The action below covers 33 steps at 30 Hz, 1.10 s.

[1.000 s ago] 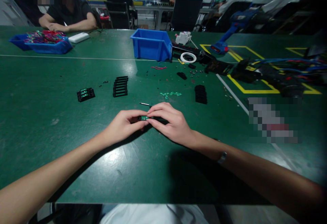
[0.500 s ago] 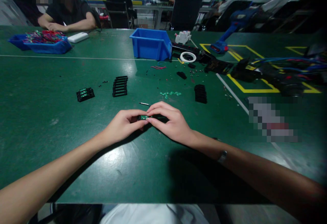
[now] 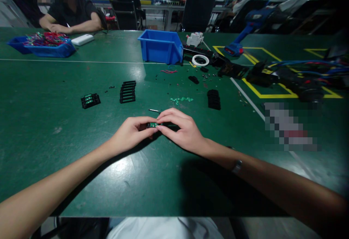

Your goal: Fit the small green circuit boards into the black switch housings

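Currently in hand: a small black part with a green board point(image 3: 153, 125), held between the two hands over the near middle of the green desk point(image 3: 122, 188).
Left grip: the left hand point(image 3: 133, 132) pinches the part's left end between thumb and fingers.
Right grip: the right hand point(image 3: 184, 128) has thumb and fingertips closed on the part's right end.
Metal shaft point(image 3: 154, 110): points leftward from just beyond the right fingers; its rear end is hidden, so whether that hand holds it cannot be told.
Beyond the hands, left: a black frame carrying green boards point(image 3: 91, 101), then a row of black slotted frames point(image 3: 128, 92).
Beyond the hands, right: a scatter of loose green pieces point(image 3: 181, 100), then a block of black parts point(image 3: 214, 99).
Farther back: a blue bin point(image 3: 162, 53), with a white ring point(image 3: 200, 60) near its right side.
Far left: a blue tray point(image 3: 56, 51) heaped with coloured wires point(image 3: 49, 39), a white box point(image 3: 82, 39) beside it.
Across the desk: a seated person point(image 3: 75, 13), forearms resting on it.
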### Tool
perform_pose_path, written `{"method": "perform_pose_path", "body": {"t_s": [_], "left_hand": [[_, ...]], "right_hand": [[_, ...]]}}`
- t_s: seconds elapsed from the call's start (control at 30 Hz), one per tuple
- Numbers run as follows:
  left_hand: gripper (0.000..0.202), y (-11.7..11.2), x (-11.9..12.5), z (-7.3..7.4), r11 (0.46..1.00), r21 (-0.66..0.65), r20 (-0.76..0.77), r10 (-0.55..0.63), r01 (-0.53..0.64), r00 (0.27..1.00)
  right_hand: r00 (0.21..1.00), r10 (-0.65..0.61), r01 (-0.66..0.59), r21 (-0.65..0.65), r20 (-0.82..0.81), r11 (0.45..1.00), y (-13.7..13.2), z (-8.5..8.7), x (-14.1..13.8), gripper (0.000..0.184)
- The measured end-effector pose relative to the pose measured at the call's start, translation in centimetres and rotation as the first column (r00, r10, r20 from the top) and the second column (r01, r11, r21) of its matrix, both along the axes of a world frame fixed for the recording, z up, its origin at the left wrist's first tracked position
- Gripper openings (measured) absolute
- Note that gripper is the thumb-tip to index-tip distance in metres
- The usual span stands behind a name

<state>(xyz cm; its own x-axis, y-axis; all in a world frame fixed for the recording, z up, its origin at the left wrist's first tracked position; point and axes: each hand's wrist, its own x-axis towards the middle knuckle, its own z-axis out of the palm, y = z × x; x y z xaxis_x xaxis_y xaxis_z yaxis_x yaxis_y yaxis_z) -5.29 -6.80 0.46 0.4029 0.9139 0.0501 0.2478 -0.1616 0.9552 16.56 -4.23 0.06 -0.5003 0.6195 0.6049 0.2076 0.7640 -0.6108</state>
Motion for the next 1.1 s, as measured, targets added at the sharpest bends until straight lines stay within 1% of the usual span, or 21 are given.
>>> {"method": "perform_pose_path", "body": {"t_s": [0.13, 0.27, 0.43, 0.57, 0.67, 0.8, 0.9, 1.0, 1.1], "left_hand": [[0.028, -0.07, 0.02, 0.03, 1.000, -0.011, 0.004, 0.004, -0.004, 1.000], [0.035, 0.06, -0.12, -0.05, 0.999, -0.048, 0.016, -0.004, 0.005, 1.000], [0.036, 0.21, -0.21, 0.44, 0.995, -0.094, 0.047, -0.011, 0.016, 0.999], [0.038, 0.05, -0.02, 0.75, 0.991, -0.121, 0.156, -0.035, 0.054, 0.987], [0.041, -0.10, 0.15, 0.63, 0.986, -0.151, 0.224, -0.033, 0.068, 0.974], [0.042, -0.21, 0.18, 0.44, 0.988, -0.155, 0.177, 0.017, 0.011, 0.984], [0.042, -0.27, 0.13, 0.37, 0.993, -0.121, 0.138, 0.017, 0.000, 0.990], [0.042, -0.34, 0.08, 0.28, 0.996, -0.089, 0.110, 0.011, -0.001, 0.994], [0.041, -0.42, 0.06, 0.22, 0.998, -0.056, 0.087, 0.001, 0.004, 0.996]], "right_hand": [[1.000, -0.004, 0.004, -0.003, 0.009, 1.000, -0.01, 0.00, 0.00, 0.010], [1.000, -0.012, 0.012, -0.019, -0.011, 1.000, -0.10, 0.15, -0.03, 0.010], [0.991, -0.111, 0.105, -0.088, -0.068, 0.991, 0.03, 0.23, -0.07, 0.009], [0.984, -0.154, 0.141, -0.141, -0.085, 0.980, 0.17, 0.07, -0.08, 0.011], [0.986, -0.146, 0.135, -0.123, -0.084, 0.983, 0.05, 0.03, -0.06, 0.013], [0.989, -0.134, 0.127, -0.099, -0.069, 0.987, -0.18, 0.16, -0.04, 0.013], [0.989, -0.133, 0.124, -0.119, -0.064, 0.985, -0.30, 0.27, -0.09, 0.013], [0.990, -0.119, 0.107, -0.158, -0.074, 0.982, -0.45, 0.28, -0.22, 0.013], [0.991, -0.095, 0.070, -0.244, -0.089, 0.967, -0.66, 0.15, -0.36, 0.015]]}}
